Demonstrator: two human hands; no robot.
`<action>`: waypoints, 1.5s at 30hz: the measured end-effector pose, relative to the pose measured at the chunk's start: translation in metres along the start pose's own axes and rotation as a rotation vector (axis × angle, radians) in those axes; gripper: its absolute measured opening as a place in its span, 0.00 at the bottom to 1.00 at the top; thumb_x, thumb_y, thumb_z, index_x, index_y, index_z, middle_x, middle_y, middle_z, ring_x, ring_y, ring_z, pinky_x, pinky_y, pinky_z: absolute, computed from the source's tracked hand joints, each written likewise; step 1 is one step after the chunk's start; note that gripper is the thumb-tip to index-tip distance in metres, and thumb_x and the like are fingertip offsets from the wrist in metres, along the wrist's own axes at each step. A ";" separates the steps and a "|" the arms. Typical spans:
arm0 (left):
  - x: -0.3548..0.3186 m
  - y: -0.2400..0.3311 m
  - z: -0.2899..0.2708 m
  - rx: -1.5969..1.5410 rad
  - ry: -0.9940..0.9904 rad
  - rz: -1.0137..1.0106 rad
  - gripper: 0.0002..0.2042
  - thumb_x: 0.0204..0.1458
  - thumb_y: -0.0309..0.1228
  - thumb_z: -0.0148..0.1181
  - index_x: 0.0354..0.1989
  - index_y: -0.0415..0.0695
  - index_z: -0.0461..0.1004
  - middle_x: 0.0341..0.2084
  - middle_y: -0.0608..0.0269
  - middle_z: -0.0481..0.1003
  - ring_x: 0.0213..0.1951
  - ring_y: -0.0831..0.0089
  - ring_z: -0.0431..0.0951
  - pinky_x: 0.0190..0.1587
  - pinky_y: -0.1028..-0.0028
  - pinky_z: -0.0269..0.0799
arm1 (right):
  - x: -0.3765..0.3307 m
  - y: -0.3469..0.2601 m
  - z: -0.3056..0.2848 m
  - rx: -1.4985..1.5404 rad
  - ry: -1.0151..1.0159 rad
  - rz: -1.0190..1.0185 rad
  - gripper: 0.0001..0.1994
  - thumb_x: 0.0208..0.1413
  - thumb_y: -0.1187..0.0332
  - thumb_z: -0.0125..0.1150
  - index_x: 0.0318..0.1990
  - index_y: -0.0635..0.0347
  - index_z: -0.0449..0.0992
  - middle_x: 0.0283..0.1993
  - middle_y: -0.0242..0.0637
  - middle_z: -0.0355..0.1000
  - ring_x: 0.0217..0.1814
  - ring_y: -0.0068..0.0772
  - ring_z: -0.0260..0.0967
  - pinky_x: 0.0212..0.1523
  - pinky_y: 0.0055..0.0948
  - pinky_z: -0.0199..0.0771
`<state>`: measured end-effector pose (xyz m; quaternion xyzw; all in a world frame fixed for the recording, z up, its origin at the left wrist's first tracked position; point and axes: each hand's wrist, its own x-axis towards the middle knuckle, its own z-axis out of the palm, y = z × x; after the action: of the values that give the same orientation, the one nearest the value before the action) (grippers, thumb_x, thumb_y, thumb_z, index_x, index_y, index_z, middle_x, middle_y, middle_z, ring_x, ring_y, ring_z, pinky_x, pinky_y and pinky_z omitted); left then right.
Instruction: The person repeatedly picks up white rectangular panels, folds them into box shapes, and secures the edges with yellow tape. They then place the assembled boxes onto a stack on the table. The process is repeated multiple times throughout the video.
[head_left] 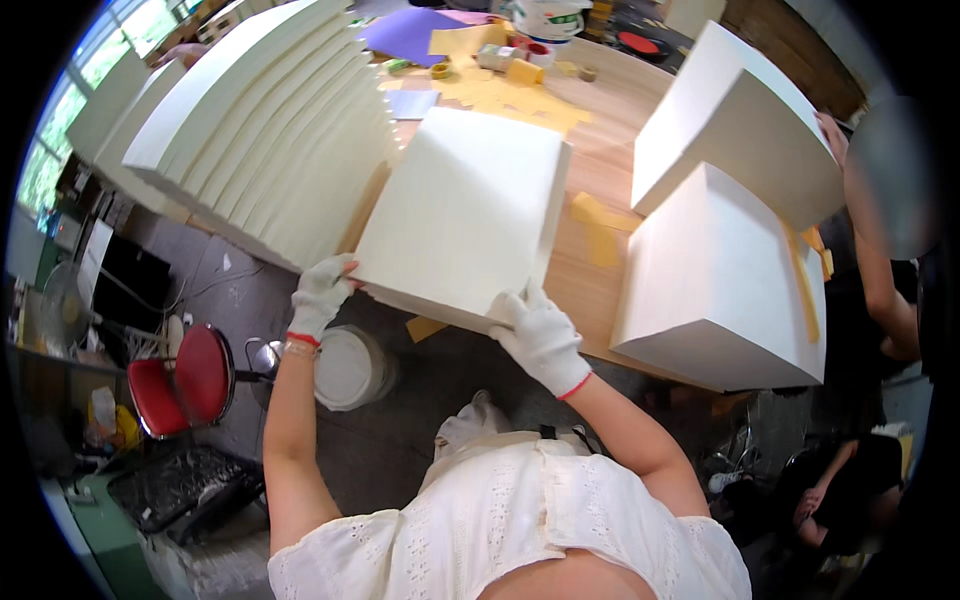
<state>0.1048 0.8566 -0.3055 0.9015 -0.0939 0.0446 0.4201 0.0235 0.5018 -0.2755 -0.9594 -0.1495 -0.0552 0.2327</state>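
Note:
A white rectangular box lies flat on the wooden table, its near edge toward me. I cannot tell what is inside it. My left hand, in a white knitted glove with bare fingertips, grips its near left corner. At the near right corner, my gloved right hand holds the edge, with some of its fingers hidden. Close by on the left stands a long row of similar white boxes or panels, packed tightly face to face.
Two white boxes, one nearer and one farther, stand on the right beside another person's arm. Yellow paper scraps, tape rolls and a white tub lie beyond. Below are a lidded white bucket and a red chair.

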 end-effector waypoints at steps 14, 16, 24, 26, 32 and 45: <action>0.033 0.094 0.052 0.257 0.087 0.265 0.18 0.51 0.23 0.60 0.52 0.37 0.72 0.50 0.49 0.74 0.57 0.53 0.70 0.59 0.63 0.65 | -0.039 0.015 -0.035 0.244 -0.134 0.040 0.27 0.50 0.62 0.64 0.57 0.57 0.63 0.61 0.48 0.63 0.50 0.54 0.72 0.47 0.47 0.75; 0.037 0.180 0.073 0.197 -0.009 0.353 0.18 0.50 0.19 0.59 0.51 0.37 0.72 0.50 0.50 0.74 0.55 0.54 0.72 0.57 0.64 0.68 | -0.068 0.036 -0.069 0.312 -0.119 -0.071 0.25 0.52 0.61 0.63 0.55 0.59 0.66 0.53 0.47 0.69 0.49 0.51 0.72 0.48 0.42 0.74; 0.014 0.451 0.201 -0.098 -0.495 0.967 0.15 0.45 0.15 0.60 0.44 0.37 0.75 0.47 0.53 0.76 0.50 0.60 0.77 0.51 0.68 0.72 | -0.224 0.139 -0.243 0.381 0.951 -0.093 0.11 0.57 0.78 0.58 0.47 0.68 0.73 0.43 0.41 0.76 0.39 0.26 0.74 0.40 0.24 0.74; 0.004 0.504 0.261 -0.075 -0.554 1.177 0.10 0.45 0.19 0.61 0.39 0.38 0.76 0.47 0.54 0.77 0.47 0.57 0.78 0.49 0.67 0.73 | -0.263 0.158 -0.238 0.492 1.085 0.074 0.11 0.57 0.79 0.57 0.47 0.68 0.74 0.42 0.42 0.76 0.39 0.25 0.74 0.40 0.22 0.74; -0.035 0.595 0.397 0.246 -0.536 1.321 0.14 0.47 0.32 0.65 0.41 0.40 0.75 0.42 0.53 0.76 0.44 0.54 0.77 0.42 0.61 0.75 | -0.323 0.198 -0.215 0.577 1.072 0.214 0.10 0.56 0.77 0.60 0.46 0.66 0.76 0.41 0.42 0.77 0.41 0.29 0.77 0.41 0.22 0.76; -0.033 0.620 0.446 0.264 -0.622 1.049 0.11 0.40 0.18 0.69 0.24 0.33 0.69 0.38 0.51 0.77 0.40 0.63 0.80 0.39 0.70 0.78 | -0.364 0.274 -0.203 0.811 1.132 0.162 0.08 0.54 0.75 0.63 0.42 0.62 0.77 0.39 0.39 0.78 0.39 0.27 0.78 0.37 0.24 0.77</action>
<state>-0.0552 0.1295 -0.1334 0.7504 -0.6359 -0.0085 0.1803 -0.2442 0.0808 -0.2771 -0.6286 0.0579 -0.4686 0.6179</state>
